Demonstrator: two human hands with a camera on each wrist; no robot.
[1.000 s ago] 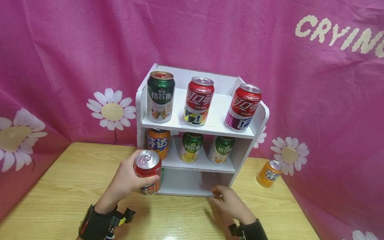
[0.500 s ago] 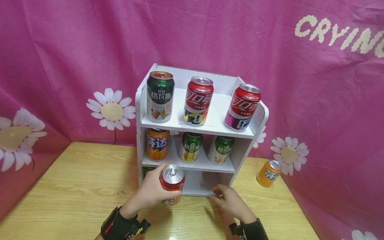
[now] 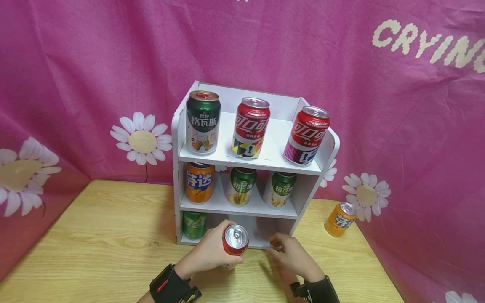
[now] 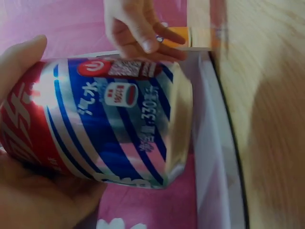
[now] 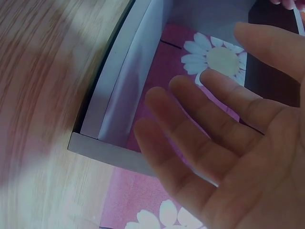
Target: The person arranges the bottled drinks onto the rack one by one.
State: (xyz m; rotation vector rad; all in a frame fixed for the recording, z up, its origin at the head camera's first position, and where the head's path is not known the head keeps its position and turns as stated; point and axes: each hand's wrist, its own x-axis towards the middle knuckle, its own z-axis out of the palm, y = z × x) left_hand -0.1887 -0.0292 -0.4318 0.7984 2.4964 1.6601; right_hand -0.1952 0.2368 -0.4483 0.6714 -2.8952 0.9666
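Observation:
My left hand (image 3: 208, 250) grips a red cola can (image 3: 235, 239) upright in front of the white shelf's (image 3: 257, 229) bottom level. In the left wrist view the can (image 4: 109, 119) shows blue and silver stripes below its red part, with fingers and thumb around its upper end. Beside the shelf's lower right front corner is my right hand (image 3: 293, 256). The right wrist view shows its fingers (image 5: 190, 129) loosely bent and holding nothing. A green can (image 3: 195, 224) stands at the left end of the bottom level.
On the top level stand a green-and-white can (image 3: 203, 122) and two red cola cans, one in the middle (image 3: 251, 126). An orange can (image 3: 199, 183) and two green cans fill the middle level. Another orange can (image 3: 340, 219) stands on the wooden table (image 3: 113, 227) at right.
My left hand has carried the cola can rightward and lower, from the shelf's left side to near its middle, uncovering the green can. My right hand has barely moved.

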